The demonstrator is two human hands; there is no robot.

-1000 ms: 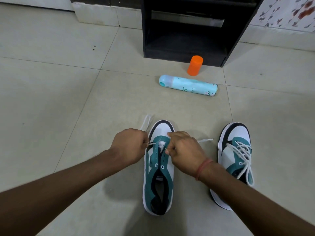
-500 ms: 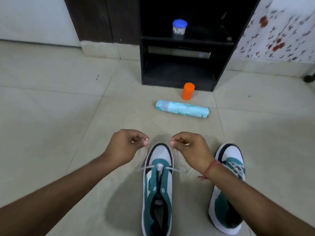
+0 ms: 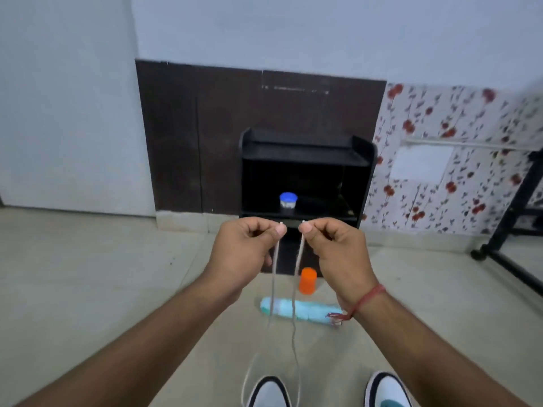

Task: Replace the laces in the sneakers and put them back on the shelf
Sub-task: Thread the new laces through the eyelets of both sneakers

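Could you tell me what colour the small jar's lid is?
Blue, on the jar in the shelf; head view.

In front of me the floor (image 3: 88, 274) is laid with large pale beige tiles, meeting a plain bluish-white wall (image 3: 64, 98) with a low light skirting along its foot. A dark brown panel (image 3: 191, 136) covers the lower middle of that wall, and to my right the wall wears white wallpaper (image 3: 440, 183) with red flowers on trailing stems. At the far right edge a black metal stand (image 3: 511, 212) rests on the tiles; the light is dim and even.
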